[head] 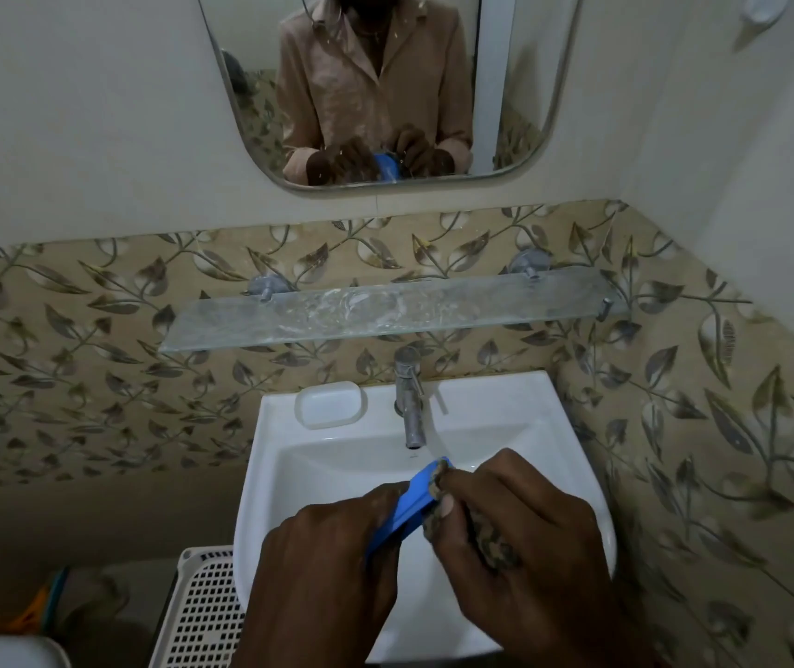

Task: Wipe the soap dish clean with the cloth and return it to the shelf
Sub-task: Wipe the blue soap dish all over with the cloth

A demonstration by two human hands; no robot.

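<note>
A blue soap dish (409, 506) is held on edge above the white sink (289, 474). My left hand (322, 561) grips its lower left part. My right hand (515, 532) holds a mottled brown cloth (491, 542) bunched in its fingers and presses it against the dish's right side. The glass shelf (385, 311) is fixed to the tiled wall above the tap, with smeared residue on it. Most of the dish is hidden between my hands.
A metal tap (408, 397) stands at the sink's back. A white soap bar or tray (331, 405) lies on the sink's back left corner. A white perforated basket (197, 614) stands lower left. A mirror (385, 89) hangs above.
</note>
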